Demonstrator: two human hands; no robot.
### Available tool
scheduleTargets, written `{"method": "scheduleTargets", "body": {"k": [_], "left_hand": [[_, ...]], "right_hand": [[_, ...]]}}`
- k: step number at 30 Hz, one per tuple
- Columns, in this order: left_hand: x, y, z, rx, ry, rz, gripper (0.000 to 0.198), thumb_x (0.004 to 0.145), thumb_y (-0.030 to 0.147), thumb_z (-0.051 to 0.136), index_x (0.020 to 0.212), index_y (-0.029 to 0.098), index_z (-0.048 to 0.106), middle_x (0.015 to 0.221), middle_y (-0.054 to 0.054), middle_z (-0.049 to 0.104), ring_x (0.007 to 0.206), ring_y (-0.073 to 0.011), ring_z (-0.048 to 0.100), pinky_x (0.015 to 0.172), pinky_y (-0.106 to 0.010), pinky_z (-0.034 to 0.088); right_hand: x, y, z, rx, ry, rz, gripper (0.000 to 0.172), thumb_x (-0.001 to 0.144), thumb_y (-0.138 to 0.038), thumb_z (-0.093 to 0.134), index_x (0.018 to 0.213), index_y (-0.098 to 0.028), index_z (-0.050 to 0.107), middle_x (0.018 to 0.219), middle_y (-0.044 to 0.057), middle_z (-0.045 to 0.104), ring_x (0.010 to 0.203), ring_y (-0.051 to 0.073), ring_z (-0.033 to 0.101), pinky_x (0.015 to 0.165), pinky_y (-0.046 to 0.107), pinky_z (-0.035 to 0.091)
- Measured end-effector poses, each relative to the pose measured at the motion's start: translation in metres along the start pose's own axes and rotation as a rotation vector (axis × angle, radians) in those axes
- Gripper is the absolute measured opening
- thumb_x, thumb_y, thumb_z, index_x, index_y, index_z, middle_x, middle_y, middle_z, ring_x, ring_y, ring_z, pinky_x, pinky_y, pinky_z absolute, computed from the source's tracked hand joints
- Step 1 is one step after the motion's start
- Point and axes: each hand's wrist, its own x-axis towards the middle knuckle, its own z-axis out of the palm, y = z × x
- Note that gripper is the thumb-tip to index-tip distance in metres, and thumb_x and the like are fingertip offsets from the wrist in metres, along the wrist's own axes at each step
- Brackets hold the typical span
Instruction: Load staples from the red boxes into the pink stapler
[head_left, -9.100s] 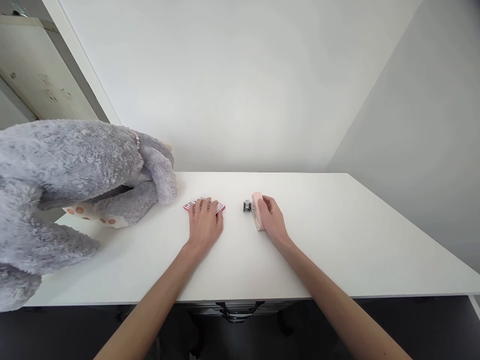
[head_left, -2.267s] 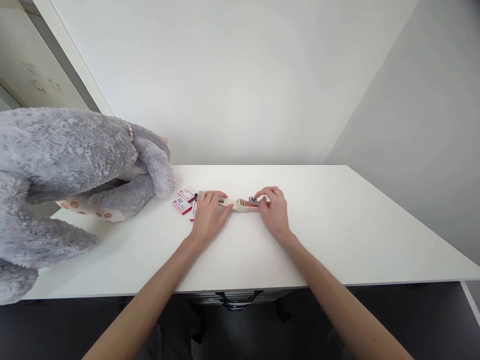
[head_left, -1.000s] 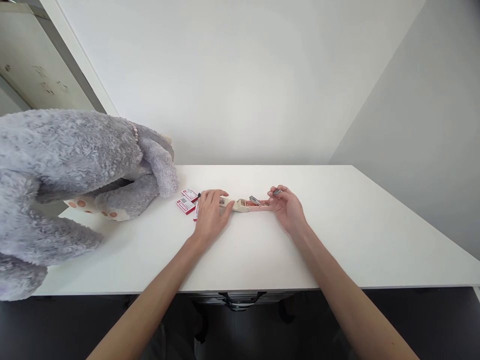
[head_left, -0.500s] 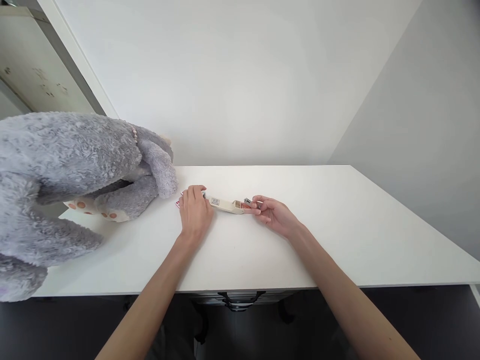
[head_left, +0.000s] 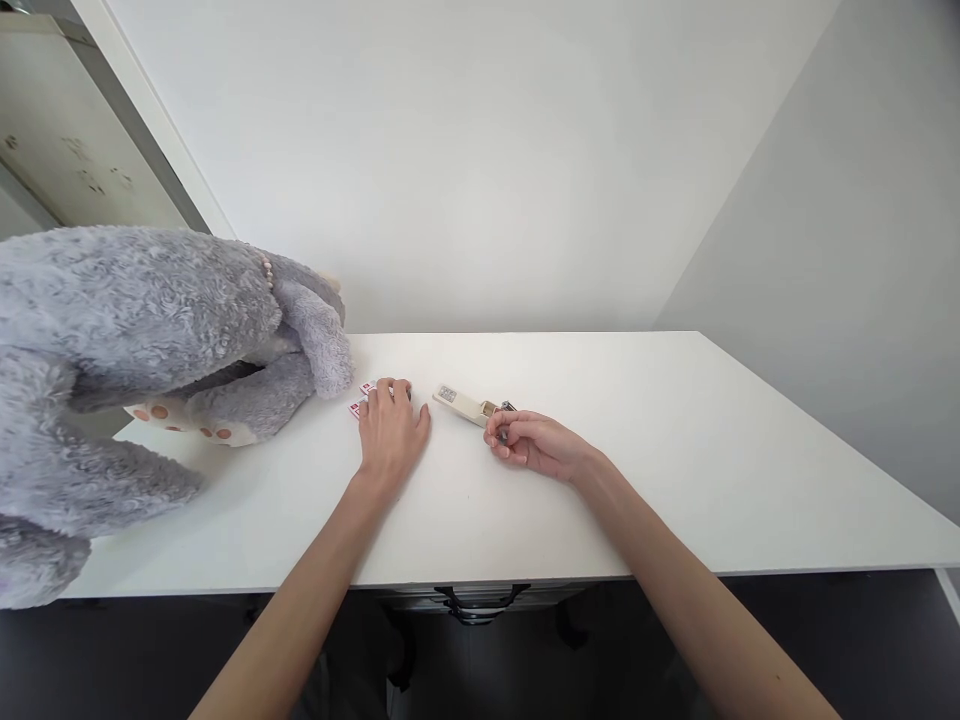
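A cream and pink stapler [head_left: 460, 403] lies opened out on the white table [head_left: 675, 480]. Its near end is inside the curled fingers of my right hand [head_left: 534, 446], where a bit of metal shows. My left hand [head_left: 390, 432] lies palm down, fingers flat, on small red and white staple boxes [head_left: 358, 405], which it mostly covers. A small dark object [head_left: 409, 393] peeks out by its fingertips. The cream end of the stapler is free, a short gap to the right of my left hand.
A large grey plush toy [head_left: 150, 340] with pink paw pads takes up the table's left side, close to the boxes. A white wall runs along the back edge. A dark drawer handle [head_left: 480, 603] shows under the front edge.
My left hand let go of the stapler's cream end and slid left onto the staple boxes. My right hand closed on the stapler's other end and drew it nearer, turning it.
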Motion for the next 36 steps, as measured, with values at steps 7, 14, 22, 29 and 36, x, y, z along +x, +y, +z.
{"method": "scheduleTargets", "body": {"k": [7,14,22,29,36], "left_hand": [[0.000,0.002,-0.001,-0.064,-0.053,0.064,0.035,0.090,0.021,0.057,0.125,0.016,0.054,0.127,-0.016,0.056,0.115,-0.0332,0.058,0.094,-0.045,0.050],[-0.001,0.004,-0.004,0.037,-0.054,0.008,0.033,0.089,0.018,0.055,0.123,0.016,0.056,0.126,-0.017,0.057,0.114,-0.0344,0.058,0.092,-0.046,0.051],[0.000,0.011,-0.013,-0.055,-0.120,-0.015,0.033,0.093,0.014,0.051,0.126,0.020,0.054,0.132,-0.015,0.054,0.098,-0.0294,0.067,0.068,-0.039,0.055],[0.003,0.012,-0.012,-0.340,0.146,0.096,0.025,0.100,0.020,0.052,0.125,0.021,0.052,0.140,-0.017,0.049,0.111,-0.0281,0.065,0.079,-0.042,0.059],[-0.001,0.023,-0.011,-0.620,0.232,0.422,0.038,0.100,0.026,0.061,0.134,0.025,0.044,0.144,-0.017,0.045,0.136,-0.0279,0.053,0.105,-0.050,0.056]], "right_hand": [[0.002,0.001,0.001,-0.031,0.008,-0.028,0.025,0.068,-0.007,0.058,0.086,-0.014,0.073,0.090,0.005,0.061,0.071,0.011,0.053,0.061,0.026,0.039],[0.005,0.005,0.000,-0.112,0.069,-0.071,0.024,0.069,-0.009,0.058,0.085,-0.015,0.074,0.088,0.005,0.062,0.074,0.013,0.054,0.068,0.030,0.042],[0.009,0.009,-0.004,-0.093,0.105,-0.096,0.022,0.072,-0.010,0.064,0.090,-0.016,0.076,0.095,0.005,0.063,0.081,0.014,0.059,0.077,0.032,0.046],[0.009,0.005,0.001,-0.058,0.104,-0.095,0.014,0.077,-0.017,0.074,0.090,-0.016,0.076,0.098,0.005,0.064,0.085,0.013,0.059,0.081,0.031,0.048],[0.006,0.003,0.007,-0.062,0.111,-0.027,0.027,0.084,-0.039,0.080,0.095,-0.015,0.075,0.084,0.003,0.060,0.071,0.009,0.053,0.054,0.021,0.038]]}}
